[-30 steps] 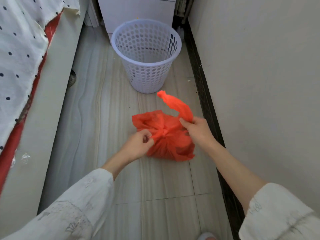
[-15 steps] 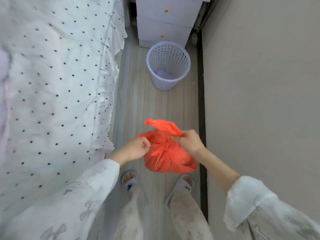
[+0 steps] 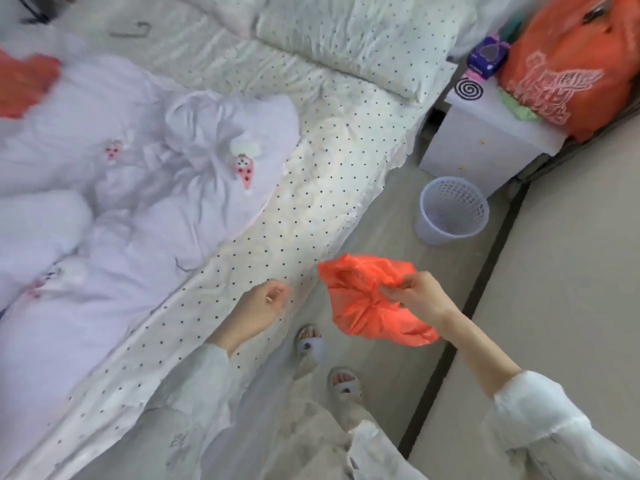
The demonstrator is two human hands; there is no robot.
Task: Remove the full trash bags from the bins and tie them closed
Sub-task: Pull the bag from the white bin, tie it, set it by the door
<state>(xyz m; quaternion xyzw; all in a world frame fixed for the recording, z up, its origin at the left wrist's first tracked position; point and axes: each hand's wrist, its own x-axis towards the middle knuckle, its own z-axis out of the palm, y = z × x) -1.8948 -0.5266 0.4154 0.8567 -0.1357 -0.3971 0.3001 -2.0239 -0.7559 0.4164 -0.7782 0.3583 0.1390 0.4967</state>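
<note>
Item: orange trash bag [image 3: 374, 303], out of the bin and gathered at a knot near its middle; I hold it in the air over the floor [image 3: 388, 237], between the bed's edge and the dark baseboard, above my slippered feet. My right hand [image 3: 420, 297] pinches the bunched plastic just beside the knot, thumb and fingers closed on it, so the full weight hangs below that point and the neck stays shut. My left hand [image 3: 259, 308] holds nothing: fingers loosely curled, apart from the bag, over the edge of the dotted sheet [image 3: 311, 209]. Item: white perforated bin [image 3: 450, 216], upright on the floor by the foot of a white cabinet [image 3: 485, 140], unlined as far as I can tell. Item: on the cabinet top, a second, larger orange bag [image 3: 568, 60], a purple box [image 3: 486, 57], a black coil [image 3: 468, 88]. Item: bed, with a lilac quilt [image 3: 138, 161] and a pillow [image 3: 363, 36]. Obstruction: the strip of floor is narrow; bed to my left, wall to my right, bin ahead.
</note>
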